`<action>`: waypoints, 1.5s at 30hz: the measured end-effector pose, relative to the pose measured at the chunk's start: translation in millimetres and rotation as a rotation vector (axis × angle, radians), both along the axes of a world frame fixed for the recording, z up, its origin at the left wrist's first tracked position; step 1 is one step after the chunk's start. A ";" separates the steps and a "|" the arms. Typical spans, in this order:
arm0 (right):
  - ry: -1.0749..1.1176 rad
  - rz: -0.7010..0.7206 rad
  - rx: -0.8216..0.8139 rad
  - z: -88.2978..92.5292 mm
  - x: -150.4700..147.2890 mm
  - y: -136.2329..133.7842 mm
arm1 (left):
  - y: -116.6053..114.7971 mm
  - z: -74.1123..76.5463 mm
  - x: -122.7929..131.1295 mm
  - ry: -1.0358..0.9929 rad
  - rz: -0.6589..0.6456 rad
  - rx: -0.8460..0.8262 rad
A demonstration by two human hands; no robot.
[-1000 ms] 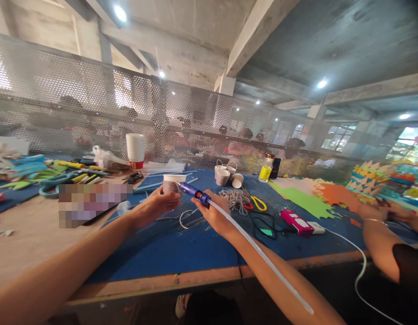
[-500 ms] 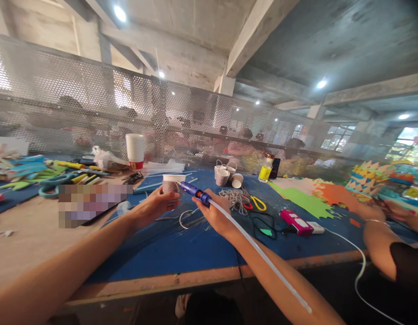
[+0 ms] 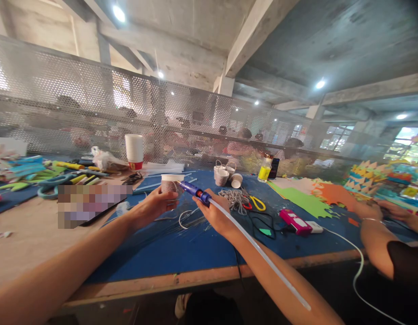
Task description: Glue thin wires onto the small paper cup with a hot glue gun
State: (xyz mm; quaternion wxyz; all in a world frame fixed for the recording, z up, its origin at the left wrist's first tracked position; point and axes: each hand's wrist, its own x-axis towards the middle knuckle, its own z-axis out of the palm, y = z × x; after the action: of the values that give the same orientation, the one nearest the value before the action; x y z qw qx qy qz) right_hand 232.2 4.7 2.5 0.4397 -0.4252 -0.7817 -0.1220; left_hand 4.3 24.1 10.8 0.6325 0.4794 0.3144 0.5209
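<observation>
My left hand is wrapped round a paper cup with a white rim and a grey-brown, cord-like covering on its side. In my right hand is a blue hot glue gun, its nozzle pointing left at the cup's side near the rim. I cannot tell whether the tip touches the cup. A long translucent glue stick sticks out of the gun's back and lies along my right forearm. A loop of pale cord is on the blue mat below the cup.
Beyond the gun are several small covered cups, a heap of grey cord and yellow-handled scissors. A pink box and a green sheet lie right. Stacked paper cups stand at the back left. Another person's arms are at right.
The cup and my left hand have shifted very slightly left. The glue gun stays almost where it was, with its nozzle beside the cup.
</observation>
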 end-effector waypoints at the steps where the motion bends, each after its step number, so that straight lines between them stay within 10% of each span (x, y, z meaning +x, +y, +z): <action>1: 0.000 0.002 0.001 -0.2 0.3 0.4 | -0.2 0.3 0.0 -0.006 -0.004 -0.002; 45: -0.025 -0.066 -0.001 1.4 3.2 2.6 | 0.6 1.0 -5.2 -0.086 -0.057 -0.007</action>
State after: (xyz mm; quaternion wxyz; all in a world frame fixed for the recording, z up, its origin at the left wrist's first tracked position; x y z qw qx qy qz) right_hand 235.4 7.3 3.9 0.4255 -0.4493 -0.7728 -0.1411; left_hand -1.0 24.7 11.8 0.6615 0.4633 0.2750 0.5217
